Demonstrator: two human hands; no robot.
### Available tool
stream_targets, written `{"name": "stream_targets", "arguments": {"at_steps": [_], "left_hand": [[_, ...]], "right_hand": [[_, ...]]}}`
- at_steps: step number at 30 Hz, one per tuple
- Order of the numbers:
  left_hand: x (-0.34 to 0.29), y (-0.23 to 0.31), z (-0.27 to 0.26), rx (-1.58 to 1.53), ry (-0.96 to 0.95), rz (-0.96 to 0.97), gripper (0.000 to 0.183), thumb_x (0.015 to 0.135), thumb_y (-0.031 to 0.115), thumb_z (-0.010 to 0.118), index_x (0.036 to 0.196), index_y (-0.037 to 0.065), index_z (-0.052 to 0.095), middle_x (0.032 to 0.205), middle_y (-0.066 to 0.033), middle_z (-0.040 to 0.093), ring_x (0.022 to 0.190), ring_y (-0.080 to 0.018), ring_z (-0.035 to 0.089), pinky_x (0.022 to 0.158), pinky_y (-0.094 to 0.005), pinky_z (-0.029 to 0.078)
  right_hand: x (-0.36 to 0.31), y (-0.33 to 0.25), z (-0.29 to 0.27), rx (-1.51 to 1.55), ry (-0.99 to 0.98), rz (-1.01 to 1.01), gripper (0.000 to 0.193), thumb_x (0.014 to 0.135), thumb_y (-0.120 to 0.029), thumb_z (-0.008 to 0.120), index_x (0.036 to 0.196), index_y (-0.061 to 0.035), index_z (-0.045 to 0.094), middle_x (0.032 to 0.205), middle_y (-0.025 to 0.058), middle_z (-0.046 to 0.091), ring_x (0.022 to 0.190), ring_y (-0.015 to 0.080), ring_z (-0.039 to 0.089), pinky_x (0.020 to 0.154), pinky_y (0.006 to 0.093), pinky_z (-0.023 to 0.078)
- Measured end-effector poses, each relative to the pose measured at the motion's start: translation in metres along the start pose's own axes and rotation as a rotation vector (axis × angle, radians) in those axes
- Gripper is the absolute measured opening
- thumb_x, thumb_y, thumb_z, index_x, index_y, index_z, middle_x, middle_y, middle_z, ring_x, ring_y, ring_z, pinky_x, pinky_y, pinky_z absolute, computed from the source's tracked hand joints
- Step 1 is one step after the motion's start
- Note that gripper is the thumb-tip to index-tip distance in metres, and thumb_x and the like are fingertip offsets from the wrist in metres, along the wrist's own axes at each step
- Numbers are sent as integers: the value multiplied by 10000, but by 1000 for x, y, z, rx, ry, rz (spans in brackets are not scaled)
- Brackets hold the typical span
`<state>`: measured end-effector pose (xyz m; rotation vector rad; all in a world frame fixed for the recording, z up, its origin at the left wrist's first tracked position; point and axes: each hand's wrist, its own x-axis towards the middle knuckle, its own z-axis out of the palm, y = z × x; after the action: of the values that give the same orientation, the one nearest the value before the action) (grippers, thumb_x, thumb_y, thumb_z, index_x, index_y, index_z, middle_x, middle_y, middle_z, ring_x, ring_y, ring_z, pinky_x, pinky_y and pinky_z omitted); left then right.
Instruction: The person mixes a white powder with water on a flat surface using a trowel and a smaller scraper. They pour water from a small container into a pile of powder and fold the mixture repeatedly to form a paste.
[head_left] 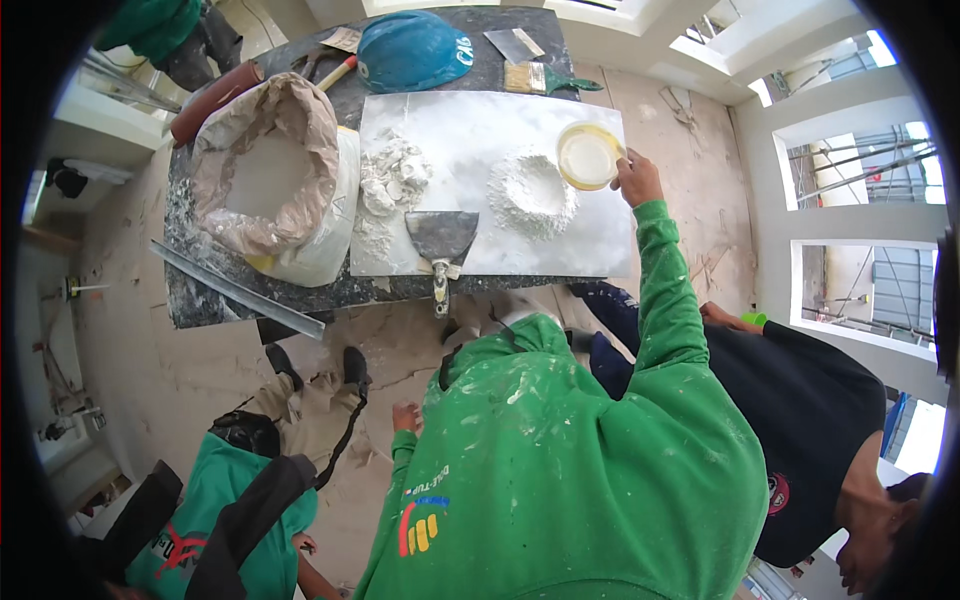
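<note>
My right hand (pixel 638 178) grips the rim of a round yellow tub (pixel 588 157) with pale contents, held over the right side of a white board (pixel 460 115). Just left of the tub lies a mound of white powder (pixel 530 196) with a hollow in its middle. A clumpier white heap (pixel 393 178) sits at the board's left. Across the board's near edge rests a wide putty knife (pixel 441 240), its handle toward me. My left hand (pixel 407 416) hangs low beside my body, away from the table; its fingers are too small and partly hidden to read.
An open sack of powder (pixel 342 210) stands left of the board, near a metal strip (pixel 235 287) jutting past the table edge. Behind are a blue hard hat (pixel 412 52), a brush (pixel 545 78) and a brown roll (pixel 215 103). People stand at left (pixel 215 510) and right (pixel 800 430).
</note>
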<state>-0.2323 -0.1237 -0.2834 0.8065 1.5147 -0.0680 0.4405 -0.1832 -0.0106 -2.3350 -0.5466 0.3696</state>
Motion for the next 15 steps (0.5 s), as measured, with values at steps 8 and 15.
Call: {"name": "stream_targets", "arguments": {"at_steps": [8, 15], "left_hand": [[7, -19, -17, 138, -103, 44, 343, 836, 201, 583, 1145, 155, 444, 1009, -66, 577, 829, -229, 575, 633, -435, 485], [0, -40, -11, 33, -25, 29, 302, 824, 208, 593, 1084, 157, 450, 984, -52, 585, 804, -221, 570, 595, -422, 462]], "right_hand": [[-24, 12, 6, -26, 41, -19, 424, 850, -170, 507, 1185, 86, 551, 673, 230, 641, 619, 292, 666, 655, 387, 529], [-13, 20, 13, -142, 66, -38, 416, 841, -189, 500, 1176, 44, 577, 789, 305, 625, 777, 411, 646, 753, 462, 510]]}}
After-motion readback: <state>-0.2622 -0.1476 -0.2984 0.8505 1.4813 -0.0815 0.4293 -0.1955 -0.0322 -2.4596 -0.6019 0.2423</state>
